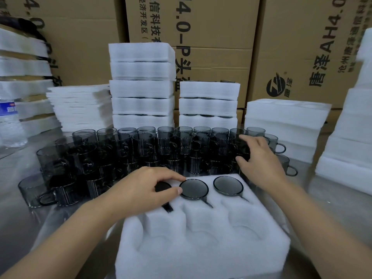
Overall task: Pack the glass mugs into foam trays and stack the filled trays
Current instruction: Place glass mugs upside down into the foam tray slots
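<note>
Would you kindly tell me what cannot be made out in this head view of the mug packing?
- Leftmost mug in the front foam tray: gripped and mostly covered by the left hand, head view; seating unclear.
- Right hand: whether its grip has closed on a loose mug is unclear, dark glass overlapping.
- Stacked trays: contents hidden by foam.
- Water bottle: cut by the left edge.

Middle carton (201, 27), black print turned sideways: large "4.0-P头盔"; smaller lines "信科技有" and "经济开发区", both cut off. Right carton (302, 37), sideways: "唐泽AH4.0", near round black logo (275, 87); small column further right too blurred to read. Left carton (80, 37): partial "4.0". Blue bottle label (8, 107): illegible.
</note>
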Motion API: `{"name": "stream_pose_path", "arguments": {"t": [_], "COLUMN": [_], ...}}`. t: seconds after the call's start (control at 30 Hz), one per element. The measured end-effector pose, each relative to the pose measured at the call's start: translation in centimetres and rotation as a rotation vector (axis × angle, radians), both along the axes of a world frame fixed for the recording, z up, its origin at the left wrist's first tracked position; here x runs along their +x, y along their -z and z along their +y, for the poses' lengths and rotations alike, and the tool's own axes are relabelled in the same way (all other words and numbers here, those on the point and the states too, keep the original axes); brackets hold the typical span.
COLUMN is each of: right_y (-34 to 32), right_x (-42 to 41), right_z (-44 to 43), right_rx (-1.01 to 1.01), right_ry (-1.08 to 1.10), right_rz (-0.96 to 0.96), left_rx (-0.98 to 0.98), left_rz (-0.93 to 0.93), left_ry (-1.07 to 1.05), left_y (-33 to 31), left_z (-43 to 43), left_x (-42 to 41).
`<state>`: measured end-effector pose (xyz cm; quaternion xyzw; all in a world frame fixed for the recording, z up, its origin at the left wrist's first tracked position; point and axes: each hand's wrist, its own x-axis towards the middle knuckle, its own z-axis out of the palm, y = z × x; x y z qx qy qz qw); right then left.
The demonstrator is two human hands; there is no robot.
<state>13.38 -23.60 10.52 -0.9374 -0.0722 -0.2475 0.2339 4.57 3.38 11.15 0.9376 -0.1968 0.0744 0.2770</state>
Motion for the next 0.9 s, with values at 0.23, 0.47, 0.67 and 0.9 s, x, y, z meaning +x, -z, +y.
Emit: {"name": "stream_pose_path", "arguments": {"t": [0.23,0.47,0.67,0.9], "right_y": [1.0,0.5,0.4,-0.3], "right_x": [0.5,1.2,1.4,1.5], "right_z": [0.1,1.0,1.5,1.7], "right_rx": [0.003,0.018,0.220,0.709], "right_ry": [-0.138,-0.119,-0.140,-0.169], "right_rz": [-0.015,-0.081,-0.095,-0.002], "left_rx": [0.002,0.009,0.025,0.049], "left_rz": [-0.003,-0.009,-0.010,-0.012], "left_ry": [0.004,0.009,0.002,-0.005], "left_y": [0.0,-0.1,-0.3,-0.4], "left_z": [0.0,-0.2,-0.2,-0.3], "left_x": [0.0,-0.2,-0.3,-0.4]}}
